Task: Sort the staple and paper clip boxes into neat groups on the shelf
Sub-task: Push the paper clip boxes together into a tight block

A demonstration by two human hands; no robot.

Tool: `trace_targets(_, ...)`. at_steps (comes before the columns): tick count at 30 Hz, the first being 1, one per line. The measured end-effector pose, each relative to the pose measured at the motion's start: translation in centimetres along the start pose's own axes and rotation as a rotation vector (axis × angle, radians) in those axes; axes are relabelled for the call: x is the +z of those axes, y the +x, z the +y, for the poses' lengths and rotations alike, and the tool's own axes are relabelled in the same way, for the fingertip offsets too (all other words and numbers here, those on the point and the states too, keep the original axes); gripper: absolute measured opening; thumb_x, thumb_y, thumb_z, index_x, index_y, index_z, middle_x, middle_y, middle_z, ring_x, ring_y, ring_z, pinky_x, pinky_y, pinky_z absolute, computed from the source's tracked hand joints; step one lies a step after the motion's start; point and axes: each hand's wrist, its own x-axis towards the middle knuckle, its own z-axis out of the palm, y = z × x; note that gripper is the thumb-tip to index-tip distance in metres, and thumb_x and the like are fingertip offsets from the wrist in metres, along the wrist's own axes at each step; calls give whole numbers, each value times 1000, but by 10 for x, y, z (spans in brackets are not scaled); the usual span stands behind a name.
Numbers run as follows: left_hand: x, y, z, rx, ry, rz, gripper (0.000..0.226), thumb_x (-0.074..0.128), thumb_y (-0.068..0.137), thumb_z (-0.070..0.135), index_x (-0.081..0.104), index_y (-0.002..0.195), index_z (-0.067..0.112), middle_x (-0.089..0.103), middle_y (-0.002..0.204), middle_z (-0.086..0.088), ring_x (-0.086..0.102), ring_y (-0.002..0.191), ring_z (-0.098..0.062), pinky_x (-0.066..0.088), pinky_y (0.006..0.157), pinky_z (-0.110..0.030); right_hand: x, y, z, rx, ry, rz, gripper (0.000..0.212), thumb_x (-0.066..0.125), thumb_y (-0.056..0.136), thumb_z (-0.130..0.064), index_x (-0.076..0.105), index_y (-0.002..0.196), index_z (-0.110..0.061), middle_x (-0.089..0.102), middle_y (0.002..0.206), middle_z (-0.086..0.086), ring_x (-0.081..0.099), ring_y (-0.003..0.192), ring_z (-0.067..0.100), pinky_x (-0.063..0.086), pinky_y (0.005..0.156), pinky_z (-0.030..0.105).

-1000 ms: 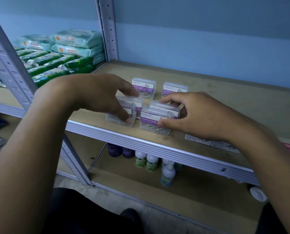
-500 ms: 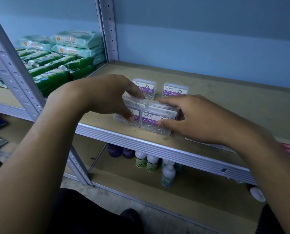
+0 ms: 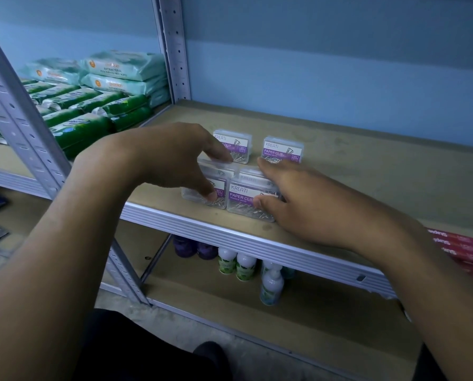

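Gripping KREATI PAPER CLIP boxes [image 3: 250,200]: both hands [image 3: 169,158].

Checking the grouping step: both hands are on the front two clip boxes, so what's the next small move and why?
Probably slide both front boxes back toward the rear pair. The left hand grips the front-left box and the right hand grips the front-right box, which already sit side by side near the shelf edge. The rear boxes stand apart from each other.
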Motion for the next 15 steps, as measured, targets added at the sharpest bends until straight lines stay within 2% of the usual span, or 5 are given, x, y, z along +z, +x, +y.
trace_targets(2,0,1,0,-6,4,-2,69,82,72,44,53,135,45,49,142,20,41,103,-2,34,93,-28,-2,-1,-2,8,-10,-1,64,51,100,-47,30,155,-23,51,141,3,50,128,22,45,99,37)
trace_targets(6,-1,1,2,-24,-26,-5,80,83,63,55,50,136,48,51,136,26,47,106,-3,36,93,-27,-14,-5,-2,-2,64,26,55,57,95,-54,47,144,-32,62,135,-6,58,117,13,47,94,32)
trace_targets(8,-6,0,4,-22,-69,15,84,77,58,67,50,135,48,51,135,28,51,110,-3,36,92,-26,-21,-5,1,-8,140,85,55,55,94,-57,47,145,-38,60,140,-11,57,121,9,46,98,30)
trace_targets(11,-9,3,4,-25,-136,134,80,65,60,78,57,131,42,56,132,24,54,104,0,37,89,-26,-24,3,13,-13,163,234,56,55,96,-54,45,149,-36,53,148,-10,50,132,8,39,107,29)
trace_targets(15,-6,19,0,-12,-191,367,55,66,77,65,64,123,35,64,122,19,60,99,-1,37,83,-22,-20,17,31,29,150,304,49,57,99,-42,46,147,-36,46,147,-8,46,131,10,32,99,21)
